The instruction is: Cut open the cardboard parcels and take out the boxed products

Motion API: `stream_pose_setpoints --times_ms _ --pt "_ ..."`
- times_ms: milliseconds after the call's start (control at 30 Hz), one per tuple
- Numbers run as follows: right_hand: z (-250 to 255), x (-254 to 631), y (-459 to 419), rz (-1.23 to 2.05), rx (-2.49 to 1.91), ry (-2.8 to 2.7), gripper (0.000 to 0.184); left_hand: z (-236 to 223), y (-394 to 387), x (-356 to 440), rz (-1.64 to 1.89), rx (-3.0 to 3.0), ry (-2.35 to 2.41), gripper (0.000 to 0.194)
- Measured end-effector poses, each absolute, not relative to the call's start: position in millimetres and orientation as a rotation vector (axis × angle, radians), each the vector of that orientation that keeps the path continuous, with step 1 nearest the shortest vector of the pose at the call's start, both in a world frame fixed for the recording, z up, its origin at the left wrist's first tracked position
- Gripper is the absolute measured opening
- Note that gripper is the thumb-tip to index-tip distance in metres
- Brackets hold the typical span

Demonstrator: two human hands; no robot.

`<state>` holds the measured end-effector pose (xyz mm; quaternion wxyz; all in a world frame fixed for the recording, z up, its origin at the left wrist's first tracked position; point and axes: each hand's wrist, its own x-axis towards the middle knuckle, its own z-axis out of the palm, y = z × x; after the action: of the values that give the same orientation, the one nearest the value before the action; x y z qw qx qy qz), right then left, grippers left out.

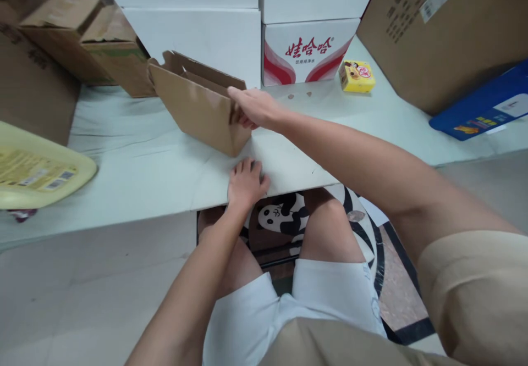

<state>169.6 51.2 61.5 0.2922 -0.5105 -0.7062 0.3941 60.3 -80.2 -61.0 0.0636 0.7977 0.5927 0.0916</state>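
Nearest, at the bottom: pale shorts (243, 322) and bare knees, with a panda-print surface (284, 220) between them, partly covered by the legs. At the near edge of a pale table (144, 173): left hand (246, 182), palm down, fingers spread and slightly bent, without a visible grip; hard to make out whether anything small lies underneath.

Just beyond, a little left of centre: open cardboard box (200, 105), long and narrow, with its long axis slanting from near right to far left and its open top facing up. At its near-right end: right hand (258, 107), closed in a pinch, with thumb along the top rim and fingers curled against the end wall. Inner floor hidden behind the near wall; fingertips partly in shadow.

Near left: pale yellow jug (45, 168), cut off by the picture's edge. Right: blue package (482, 107), also cut off. Farther right: small yellow pack (357, 76), beside a white carton with red print (307, 58). Behind: plain white cartons (198, 36); far left, brown cartons (61, 17); far right, large brown carton (445, 42), cropped.
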Motion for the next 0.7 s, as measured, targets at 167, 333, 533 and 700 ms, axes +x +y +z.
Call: stream_pose_setpoints --times_ms 167,333,533,700 --pt "42.2 249.9 31.0 0.902 -1.341 -1.581 0.029 -58.4 -79.6 60.4 0.328 2.399 1.784 0.045" --pt "47.9 339.9 -10.4 0.518 -1.426 -1.112 0.013 -57.9 -79.0 59.6 0.345 2.402 1.76 0.042" --pt "57.6 427.5 -49.1 0.226 -1.536 -0.741 0.019 -57.7 -78.9 56.8 0.311 2.416 1.744 0.047" --pt "55.0 466.0 -53.1 0.154 -1.619 -0.638 0.023 -59.6 -76.2 56.0 0.325 2.428 1.748 0.046"
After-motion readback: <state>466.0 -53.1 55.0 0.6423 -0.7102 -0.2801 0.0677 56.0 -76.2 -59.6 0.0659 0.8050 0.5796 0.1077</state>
